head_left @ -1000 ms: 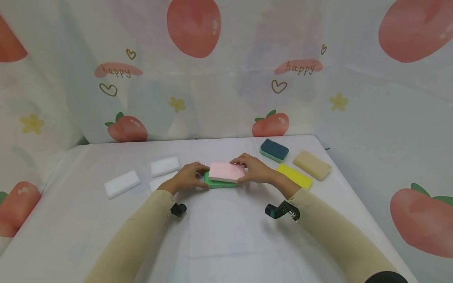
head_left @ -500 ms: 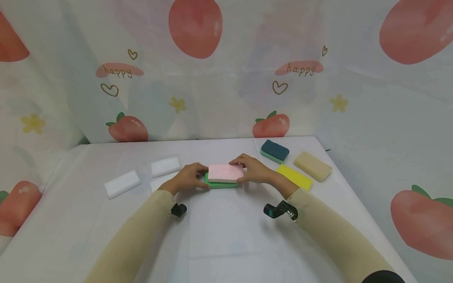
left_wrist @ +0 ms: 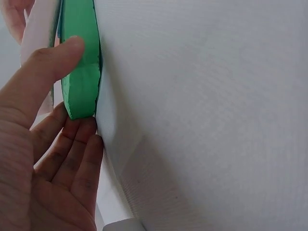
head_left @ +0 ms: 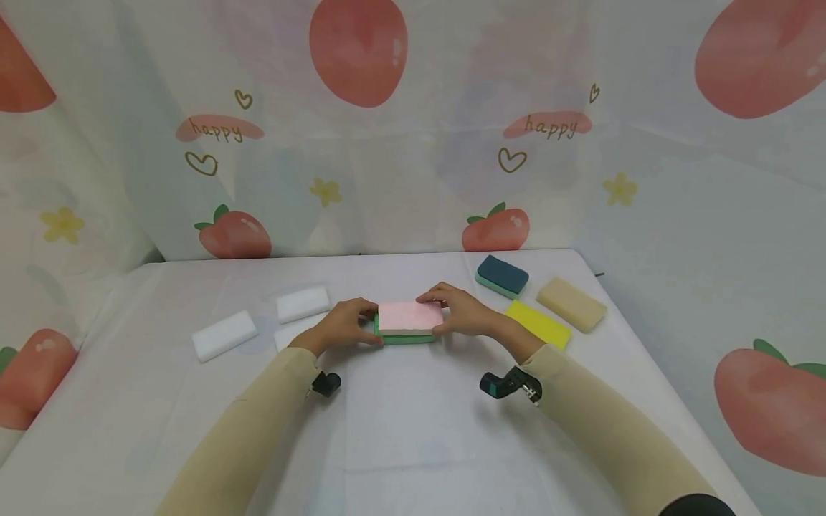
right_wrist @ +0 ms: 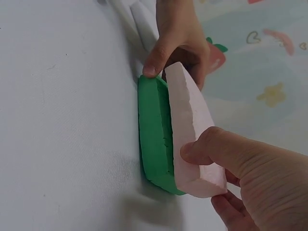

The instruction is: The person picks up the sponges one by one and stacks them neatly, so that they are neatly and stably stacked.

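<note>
A pink sponge [head_left: 409,317] is directly over a green sponge [head_left: 409,339] near the middle of the white table. My right hand [head_left: 466,309] grips the pink sponge's right end, thumb on its near edge and fingers behind. With the thumb on its near side and fingers round its left end, my left hand [head_left: 342,324] holds the green sponge. The right wrist view shows the pink sponge [right_wrist: 190,130] slightly tilted against the green sponge [right_wrist: 153,130], with a narrow dark gap between them. In the left wrist view, the thumb lies across the green sponge [left_wrist: 83,91].
White sponges [head_left: 224,335] lie on the left, one partly hidden behind my left hand. On the right are a yellow sponge [head_left: 537,322], a beige sponge [head_left: 571,304] and a dark blue and green sponge [head_left: 501,276]. A printed curtain [head_left: 413,179] hangs behind the table [head_left: 400,444].
The pink sponge has shifted slightly left and down, now lining up more closely with the green sponge. My right hand has moved slightly with it; the left hand has stayed in place.
</note>
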Demonstrator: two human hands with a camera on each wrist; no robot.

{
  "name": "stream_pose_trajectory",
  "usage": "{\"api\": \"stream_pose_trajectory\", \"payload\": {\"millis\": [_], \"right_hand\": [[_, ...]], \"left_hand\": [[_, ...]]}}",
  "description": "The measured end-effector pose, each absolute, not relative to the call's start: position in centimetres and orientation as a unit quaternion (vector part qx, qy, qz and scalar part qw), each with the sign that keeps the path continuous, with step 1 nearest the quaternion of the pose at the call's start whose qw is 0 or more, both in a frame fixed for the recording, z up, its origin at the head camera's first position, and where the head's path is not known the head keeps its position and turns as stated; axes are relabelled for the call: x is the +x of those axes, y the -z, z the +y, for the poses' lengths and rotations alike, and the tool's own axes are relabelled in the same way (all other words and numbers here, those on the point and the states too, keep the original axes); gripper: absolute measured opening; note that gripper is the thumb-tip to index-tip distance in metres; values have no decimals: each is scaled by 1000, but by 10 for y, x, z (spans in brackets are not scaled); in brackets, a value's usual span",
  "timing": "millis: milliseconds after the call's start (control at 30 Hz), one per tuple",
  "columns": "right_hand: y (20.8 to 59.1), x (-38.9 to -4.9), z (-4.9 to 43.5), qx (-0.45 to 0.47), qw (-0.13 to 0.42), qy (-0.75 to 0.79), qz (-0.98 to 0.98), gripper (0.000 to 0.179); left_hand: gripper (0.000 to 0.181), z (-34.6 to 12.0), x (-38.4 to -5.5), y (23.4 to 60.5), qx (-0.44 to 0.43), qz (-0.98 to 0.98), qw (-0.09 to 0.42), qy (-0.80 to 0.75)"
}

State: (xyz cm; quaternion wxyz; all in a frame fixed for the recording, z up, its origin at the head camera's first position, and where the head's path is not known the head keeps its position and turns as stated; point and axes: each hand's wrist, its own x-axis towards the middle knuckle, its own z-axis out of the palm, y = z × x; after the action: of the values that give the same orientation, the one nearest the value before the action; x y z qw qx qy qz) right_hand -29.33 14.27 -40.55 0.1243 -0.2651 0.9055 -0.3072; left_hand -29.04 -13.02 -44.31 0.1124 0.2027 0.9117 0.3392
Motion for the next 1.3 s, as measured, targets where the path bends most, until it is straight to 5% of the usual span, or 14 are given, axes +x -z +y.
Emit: {"api": "stream_pose_trajectory", "payload": {"millis": [1300], "right_hand": [[410, -293, 134, -272, 123, 314, 901, 56]], "left_hand": [[71, -130, -291, 443, 222, 914, 112, -319]]}}
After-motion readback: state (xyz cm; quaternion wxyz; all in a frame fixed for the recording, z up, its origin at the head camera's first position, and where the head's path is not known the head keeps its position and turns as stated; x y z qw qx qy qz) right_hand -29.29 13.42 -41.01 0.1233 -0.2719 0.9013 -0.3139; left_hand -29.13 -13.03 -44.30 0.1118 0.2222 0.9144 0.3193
